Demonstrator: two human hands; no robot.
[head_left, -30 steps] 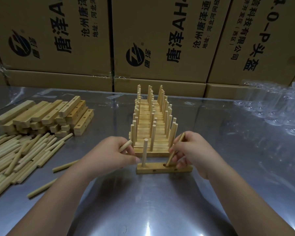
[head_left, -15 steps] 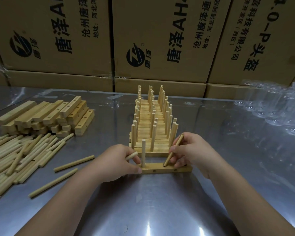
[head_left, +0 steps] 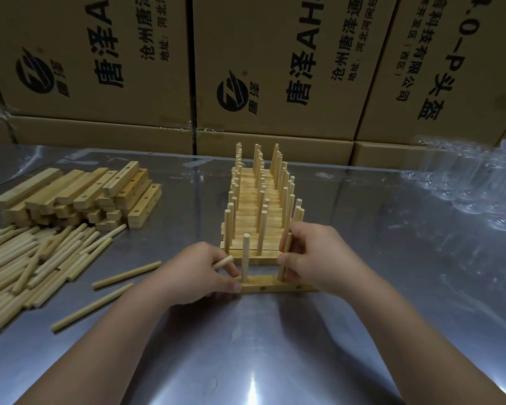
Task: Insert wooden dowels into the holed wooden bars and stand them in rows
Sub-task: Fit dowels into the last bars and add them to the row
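With boxes (head_left: 275,68) behind, spare bars (head_left: 79,197) and loose dowels (head_left: 27,264) at left and clear plastic (head_left: 473,182) at right, our bar (head_left: 275,285) lies on the table (head_left: 275,346) just before the finished rows (head_left: 257,206), our left hand (head_left: 193,273) gripping a dowel (head_left: 224,262) at its end, our right hand (head_left: 313,255) gripping a second dowel (head_left: 285,252) upright, half hidden.

The one head-worn camera is looking forward and down from the person's own standpoint, sitting close over the forearms that are reaching in from the bottom corners to the left hand (head_left: 200,271) and right hand (head_left: 313,252) near mid-frame. Its wide angle is taking in the shiny table (head_left: 275,361) up to the cardboard boxes (head_left: 275,68) filling the top.
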